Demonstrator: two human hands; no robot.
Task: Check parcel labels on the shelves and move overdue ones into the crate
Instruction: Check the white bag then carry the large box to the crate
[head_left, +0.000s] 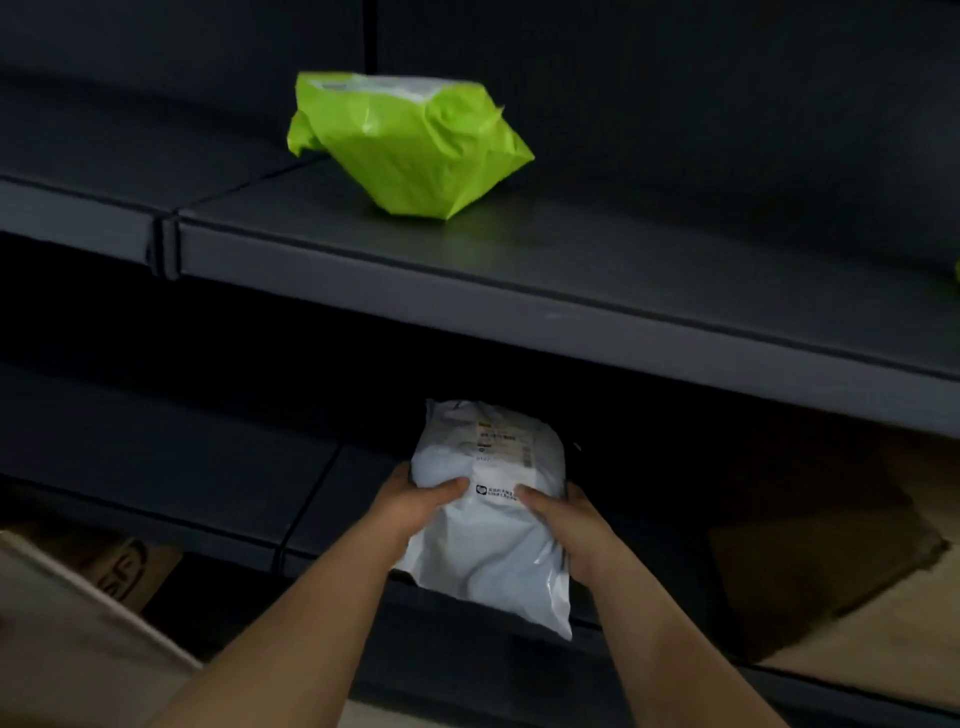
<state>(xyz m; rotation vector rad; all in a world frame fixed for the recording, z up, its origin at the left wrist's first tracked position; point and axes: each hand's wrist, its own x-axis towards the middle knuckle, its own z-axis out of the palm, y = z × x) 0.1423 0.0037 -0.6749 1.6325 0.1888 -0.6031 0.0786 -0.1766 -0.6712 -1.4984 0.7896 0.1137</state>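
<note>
On the front edge of the lower dark metal shelf (208, 499), a white plastic mailer parcel (488, 551) is held between two bare hands. Its near end overhangs the shelf lip and its far end reaches back into the shadow under the shelf above. The left hand (415, 506) grips the parcel's left side, thumb laid across the top face and the other fingers hidden round the edge. The right hand (563, 519) grips the right side the same way, thumb pressed on top near a small black printed logo, the rest of its fingers out of sight behind the bag. A printed label (501, 441) with a yellow strip lies face up on the far half of the parcel; its text is too blurred to read. Whether the parcel rests on the shelf or is lifted just off it cannot be told. On the upper dark metal shelf (519, 270), a crumpled lime-green plastic mailer parcel (410, 150) lies well apart from the hands, with a pale panel at its far end. A brown cardboard box (119, 566) with black printing stands low at the left, below the lower shelf, and a flat brown cardboard flap (831, 545) shows in the dim space to the right of the white parcel.
</note>
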